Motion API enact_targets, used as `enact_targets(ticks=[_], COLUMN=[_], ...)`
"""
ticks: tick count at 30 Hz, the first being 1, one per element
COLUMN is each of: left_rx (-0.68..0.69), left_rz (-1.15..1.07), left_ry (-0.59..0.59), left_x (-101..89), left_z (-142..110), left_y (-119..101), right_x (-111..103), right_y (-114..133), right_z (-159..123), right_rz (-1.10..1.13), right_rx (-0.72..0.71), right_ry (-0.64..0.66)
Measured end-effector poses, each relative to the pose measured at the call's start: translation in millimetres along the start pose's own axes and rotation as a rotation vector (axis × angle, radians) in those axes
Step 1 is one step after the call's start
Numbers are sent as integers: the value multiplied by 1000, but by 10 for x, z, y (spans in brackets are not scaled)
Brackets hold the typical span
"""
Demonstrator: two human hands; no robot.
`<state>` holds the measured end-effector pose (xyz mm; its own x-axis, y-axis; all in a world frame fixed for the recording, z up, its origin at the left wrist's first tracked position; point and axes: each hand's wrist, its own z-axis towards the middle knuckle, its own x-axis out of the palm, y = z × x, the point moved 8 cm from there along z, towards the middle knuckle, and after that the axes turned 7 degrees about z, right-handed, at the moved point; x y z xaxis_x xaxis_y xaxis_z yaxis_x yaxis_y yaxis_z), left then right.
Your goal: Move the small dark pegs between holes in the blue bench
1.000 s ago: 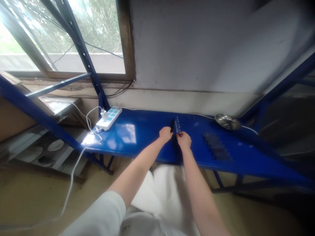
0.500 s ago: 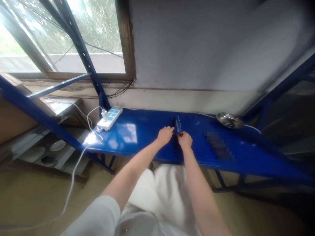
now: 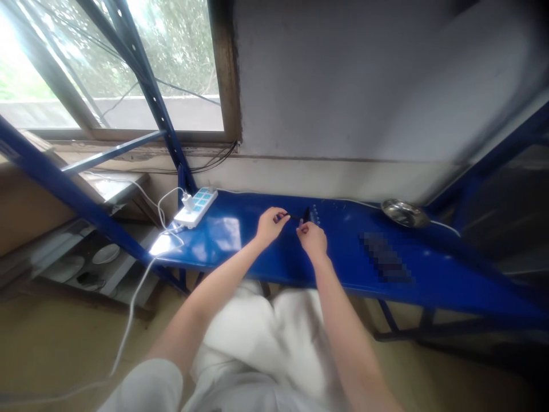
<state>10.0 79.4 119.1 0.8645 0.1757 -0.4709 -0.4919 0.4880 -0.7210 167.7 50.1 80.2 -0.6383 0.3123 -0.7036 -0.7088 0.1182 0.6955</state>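
Observation:
My left hand (image 3: 269, 224) is raised a little above the blue metal shelf (image 3: 240, 240), its fingers pinched on a thin dark rod-like tool (image 3: 292, 217). My right hand (image 3: 312, 238) is closed in a pinch on a small item I cannot make out, just right of the tool's tip. Behind the hands, a small blue rack (image 3: 315, 215) with a row of little holes or tubes stands on the shelf.
A white power strip (image 3: 195, 207) with a plug and white cable lies at the shelf's left back. A shallow metal dish (image 3: 403, 213) sits at the back right. A blurred patch (image 3: 386, 257) lies right of my hands. Plates (image 3: 105, 253) rest on a lower rack, left.
Both hands have lifted off the shelf beside the rack. The left hand has drawn leftwards and now holds the thin dark tool out between the two hands.

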Motion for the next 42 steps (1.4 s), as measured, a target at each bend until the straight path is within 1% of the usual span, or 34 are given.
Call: enact_targets(ticks=[4, 11, 16, 18, 20, 23, 26, 28, 33, 36, 39, 42], left_rx=[45, 150, 268, 297, 300, 269, 217, 161, 5, -73, -130, -222], left_rz=[-9, 124, 259, 314, 344, 326, 265, 225, 182, 151, 191, 314], left_ry=[-18, 29, 109, 116, 117, 128, 121, 129, 187, 214, 216, 176], left_x=[-252, -528, -612, -618, -610, -578, -556, -528, -416, -347, -295, -308], left_z=[3, 49, 54, 45, 38, 34, 35, 32, 7, 12, 63, 137], left_y=[-68, -212, -378, -407, -390, -305, -197, -112, 99, 230, 405, 681], right_x=[42, 122, 159, 153, 136, 123, 138, 169, 265, 313, 353, 345], right_y=[256, 567, 732, 808, 884, 970, 975, 955, 941, 898, 825, 739], right_z=[-27, -70, -86, -99, -117, -146, -157, -160, -180, -174, -158, -149], right_rz=[-11, -107, -164, -157, -143, -124, -81, -55, -12, 7, 22, 39], right_rx=[-62, -202, -259, -270, -282, -311, -316, -321, -396, -400, -371, -322], right_ry=[19, 42, 70, 72, 65, 59, 49, 42, 17, 3, 19, 44])
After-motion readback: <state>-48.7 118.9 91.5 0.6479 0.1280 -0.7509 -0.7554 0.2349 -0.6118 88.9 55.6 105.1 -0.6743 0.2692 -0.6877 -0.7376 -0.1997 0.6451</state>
